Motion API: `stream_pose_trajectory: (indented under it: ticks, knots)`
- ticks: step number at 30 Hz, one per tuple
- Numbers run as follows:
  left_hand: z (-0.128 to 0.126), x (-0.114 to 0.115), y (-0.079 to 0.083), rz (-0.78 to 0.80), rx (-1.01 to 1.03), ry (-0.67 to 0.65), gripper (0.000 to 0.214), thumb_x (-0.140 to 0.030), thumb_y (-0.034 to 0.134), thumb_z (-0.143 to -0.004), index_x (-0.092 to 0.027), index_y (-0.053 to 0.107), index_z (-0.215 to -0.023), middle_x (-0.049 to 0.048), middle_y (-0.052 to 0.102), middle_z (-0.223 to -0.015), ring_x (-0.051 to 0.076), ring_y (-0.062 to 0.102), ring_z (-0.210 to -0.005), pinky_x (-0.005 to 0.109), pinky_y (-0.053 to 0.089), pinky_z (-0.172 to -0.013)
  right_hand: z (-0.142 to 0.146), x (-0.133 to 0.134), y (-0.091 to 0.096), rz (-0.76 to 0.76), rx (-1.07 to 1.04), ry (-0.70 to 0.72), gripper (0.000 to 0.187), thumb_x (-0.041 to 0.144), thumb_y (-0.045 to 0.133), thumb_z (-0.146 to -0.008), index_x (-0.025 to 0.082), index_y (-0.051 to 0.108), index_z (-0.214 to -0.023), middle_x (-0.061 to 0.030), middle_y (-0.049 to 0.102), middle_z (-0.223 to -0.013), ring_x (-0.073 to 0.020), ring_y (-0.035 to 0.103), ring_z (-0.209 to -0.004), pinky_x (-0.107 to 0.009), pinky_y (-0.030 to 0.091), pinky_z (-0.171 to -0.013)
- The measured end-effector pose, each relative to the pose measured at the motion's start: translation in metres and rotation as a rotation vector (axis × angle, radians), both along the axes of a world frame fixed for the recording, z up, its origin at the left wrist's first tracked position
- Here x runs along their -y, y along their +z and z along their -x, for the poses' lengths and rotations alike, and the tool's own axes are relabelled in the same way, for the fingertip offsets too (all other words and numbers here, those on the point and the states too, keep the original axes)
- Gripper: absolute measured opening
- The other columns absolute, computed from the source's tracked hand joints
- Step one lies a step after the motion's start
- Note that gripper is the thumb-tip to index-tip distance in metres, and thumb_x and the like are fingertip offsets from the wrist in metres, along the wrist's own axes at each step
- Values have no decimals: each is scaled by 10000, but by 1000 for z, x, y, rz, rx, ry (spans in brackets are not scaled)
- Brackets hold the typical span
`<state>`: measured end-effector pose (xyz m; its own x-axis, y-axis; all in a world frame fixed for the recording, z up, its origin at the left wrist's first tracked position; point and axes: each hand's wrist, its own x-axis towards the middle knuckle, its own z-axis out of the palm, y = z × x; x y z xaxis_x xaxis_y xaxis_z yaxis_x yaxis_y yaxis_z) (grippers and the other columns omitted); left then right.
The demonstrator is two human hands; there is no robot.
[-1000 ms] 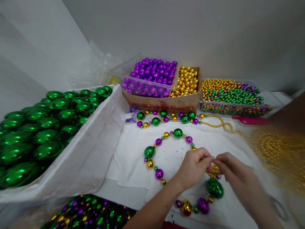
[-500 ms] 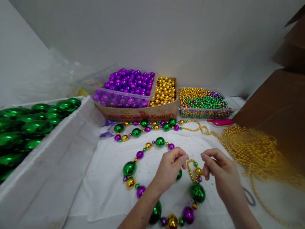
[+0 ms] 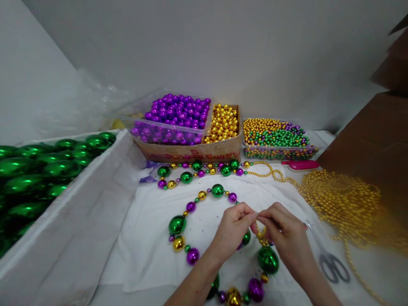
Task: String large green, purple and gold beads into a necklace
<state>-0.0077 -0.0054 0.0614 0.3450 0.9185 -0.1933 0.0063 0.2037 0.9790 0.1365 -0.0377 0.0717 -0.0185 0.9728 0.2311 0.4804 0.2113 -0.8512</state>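
A necklace of large green, gold and purple beads [image 3: 178,224] lies in a loop on the white cloth [image 3: 149,238]. My left hand [image 3: 234,229] and my right hand [image 3: 283,236] meet over the loop's right side, fingertips pinched together on the thin gold bead strand at the necklace's ends. Both hands are closed in a pinch. A big green bead [image 3: 268,259] of the same necklace lies just below my right hand.
A second bead necklace [image 3: 197,170] lies behind. A white box of large green beads [image 3: 38,170] stands left. Boxes of purple beads [image 3: 178,111], gold beads [image 3: 223,123] and small mixed beads [image 3: 276,136] line the back. Heaped gold strands [image 3: 344,204], scissors [image 3: 331,263], pink tool [image 3: 299,165], brown cardboard [image 3: 376,140] on the right.
My hands parted half a second ago and have come together again, pinching the gold strand. The view has shifted to the right since one second ago.
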Motion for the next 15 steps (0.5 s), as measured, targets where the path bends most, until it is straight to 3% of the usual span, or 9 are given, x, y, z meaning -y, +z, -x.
stream_pose_trajectory:
  ticks: [3, 5, 8, 11, 13, 15]
  knots:
    - [-2, 8, 0, 58, 69, -6, 210, -339, 567, -821, -158, 537, -717, -17, 589, -560, 53, 308, -403, 195, 186, -401, -5, -2, 1, 6, 38, 81, 212, 301, 545, -875, 199, 618, -704, -15, 528, -705, -136, 526, -632, -263, 395, -584]
    - [-1, 13, 2, 70, 126, -20, 195, -343, 551, -836, -159, 555, -775, -1, 621, -629, 58, 380, -421, 187, 271, -409, -8, -6, -1, 141, -112, 112, 235, 370, 580, -850, 194, 599, -695, -4, 506, -668, -119, 483, -566, -247, 367, -516]
    - [18, 18, 1, -60, 110, 62, 210, -331, 529, -862, -175, 604, -981, 59, 682, -938, 126, 614, -728, 251, 491, -674, -12, -17, 0, 394, -491, 88, 251, 428, 639, -797, 196, 578, -723, 39, 406, -547, -79, 348, -453, -207, 266, -415]
    - [65, 22, -18, -260, -173, 360, 313, -328, 504, -883, -209, 564, -1166, 80, 600, -1219, 198, 545, -1133, 348, 413, -991, -17, -33, 14, 500, -781, 80, 221, 360, 714, -730, 193, 571, -707, 50, 357, -533, -59, 282, -451, -181, 235, -399]
    - [101, 27, -42, -368, -463, 657, 401, -341, 518, -868, -198, 502, -1242, 112, 516, -1324, 239, 457, -1243, 413, 344, -1063, -21, -45, 28, 493, -869, 71, 224, 304, 759, -664, 190, 566, -655, 42, 371, -559, -54, 268, -450, -180, 237, -380]
    - [129, 34, -68, -373, -747, 811, 565, -367, 589, -813, -148, 431, -1309, 170, 451, -1368, 306, 373, -1299, 494, 285, -1090, -27, -55, 39, 381, -844, 35, 213, 274, 773, -631, 193, 575, -628, 28, 418, -591, -55, 272, -449, -179, 242, -358]
